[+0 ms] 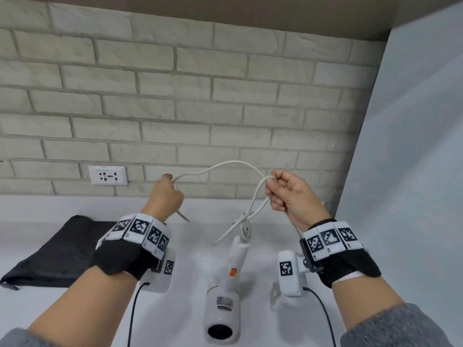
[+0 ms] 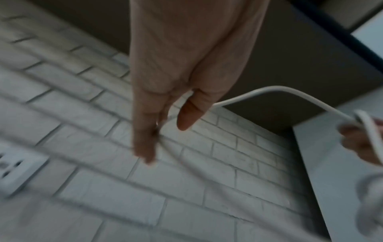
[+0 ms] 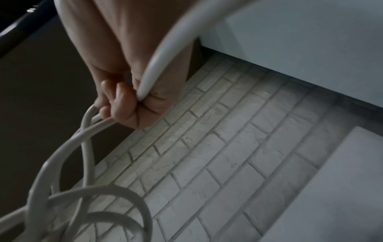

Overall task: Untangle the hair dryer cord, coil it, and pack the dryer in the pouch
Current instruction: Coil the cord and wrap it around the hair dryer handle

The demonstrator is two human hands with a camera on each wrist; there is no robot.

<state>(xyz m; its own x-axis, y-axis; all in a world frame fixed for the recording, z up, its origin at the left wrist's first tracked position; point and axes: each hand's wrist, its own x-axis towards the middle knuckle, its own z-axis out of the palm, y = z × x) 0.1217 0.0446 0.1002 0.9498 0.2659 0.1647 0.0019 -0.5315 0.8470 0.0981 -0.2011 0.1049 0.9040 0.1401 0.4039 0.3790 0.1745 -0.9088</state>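
1. I am holding the thin white rubbery cord (image 1: 226, 164) up in the air with both hands, above the white plastic hair dryer (image 1: 226, 289) that is lying on the white counter (image 1: 255, 331).
2. My left hand (image 1: 166, 196) is closed around one part of the cord, up and to the left of the dryer. The wrist view there is blurry, so I cannot tell how tight my fingers are squeezing.
3. My right hand (image 1: 288, 196) is pinching a bunch of cord loops, up and to the right of the dryer.
4. A knot of cord is sitting right at the far end of the dryer's handle. If I am pulling my hands apart too hard, I think the knot could be getting tighter.
5. The cord is joined to the dryer. A big tug could be dragging the dryer along or tipping it.
6. The loops in my right hand could be slipping out and tangling again.
7. The flat black cloth pouch (image 1: 57, 251) is lying well to the left of the dryer, not touched.
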